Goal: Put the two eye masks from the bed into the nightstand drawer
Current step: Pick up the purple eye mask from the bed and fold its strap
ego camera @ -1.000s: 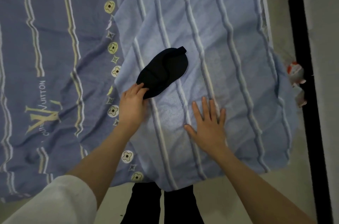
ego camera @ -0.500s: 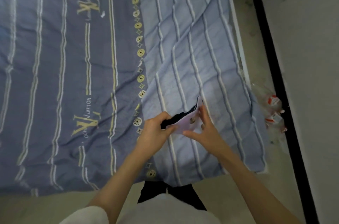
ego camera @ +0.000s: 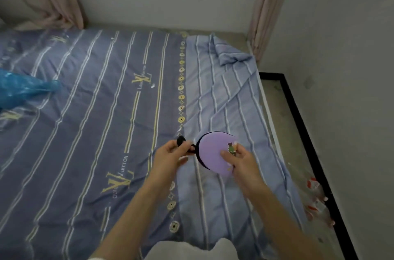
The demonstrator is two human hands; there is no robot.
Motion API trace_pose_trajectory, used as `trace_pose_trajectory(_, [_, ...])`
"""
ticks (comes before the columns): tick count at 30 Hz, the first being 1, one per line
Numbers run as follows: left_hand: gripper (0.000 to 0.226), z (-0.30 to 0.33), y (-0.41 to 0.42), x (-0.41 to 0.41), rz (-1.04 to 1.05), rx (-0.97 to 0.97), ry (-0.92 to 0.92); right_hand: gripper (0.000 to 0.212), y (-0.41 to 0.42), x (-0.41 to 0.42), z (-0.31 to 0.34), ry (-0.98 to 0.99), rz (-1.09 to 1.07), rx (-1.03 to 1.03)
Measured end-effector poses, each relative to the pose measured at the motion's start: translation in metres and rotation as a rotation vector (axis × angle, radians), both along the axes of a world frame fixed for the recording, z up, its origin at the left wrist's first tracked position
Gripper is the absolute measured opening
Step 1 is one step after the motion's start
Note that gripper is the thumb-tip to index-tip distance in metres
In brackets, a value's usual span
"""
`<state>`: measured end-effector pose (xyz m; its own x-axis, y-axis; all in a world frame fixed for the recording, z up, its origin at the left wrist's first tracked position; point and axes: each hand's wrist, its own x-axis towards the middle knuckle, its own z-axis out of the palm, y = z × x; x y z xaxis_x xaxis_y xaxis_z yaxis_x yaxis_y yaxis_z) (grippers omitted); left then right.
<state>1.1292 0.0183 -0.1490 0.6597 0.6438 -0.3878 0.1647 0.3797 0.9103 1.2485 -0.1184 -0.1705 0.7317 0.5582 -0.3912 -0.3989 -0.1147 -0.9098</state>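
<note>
The right hand (ego camera: 243, 161) covers the near end of the purple eye mask (ego camera: 215, 153), so the small figure printed there is only partly seen. Left of that mask, the left hand (ego camera: 168, 159) hides most of a black strap (ego camera: 181, 140). The blue plastic bag (ego camera: 19, 91), far left of the mask, is cut by the frame's edge and blurred.

I can read print only on the dark blue striped bedsheet (ego camera: 89, 123). Near my left forearm a large gold "LV" monogram (ego camera: 116, 184) stands on it, with "UITTON" (ego camera: 124, 165) legible running up beside it — the small lettering at the monogram's foot is too blurred to make out. A second monogram (ego camera: 141, 78) sits farther up the sheet, its side lettering too small to read. The lilac eye mask (ego camera: 213, 153) carries a small picture — no legible text.
</note>
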Motion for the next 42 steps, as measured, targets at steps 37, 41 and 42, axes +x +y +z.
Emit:
trace_pose_trajectory(37, [0.026,0.047,0.069,-0.008,0.269,0.212,0.042,0.010,-0.018,0.023,0.036,-0.094,-0.054,0.151])
trace_pose_trajectory(41, [0.031,0.047,0.068,-0.017,0.107,-0.419,0.067,0.013,-0.024,0.022,0.038,-0.266,-0.051,0.044])
trace_pose_trajectory(42, [0.028,0.044,0.067,-0.018,0.118,-0.519,0.005,0.014,-0.024,0.021,0.039,-0.290,-0.050,0.030])
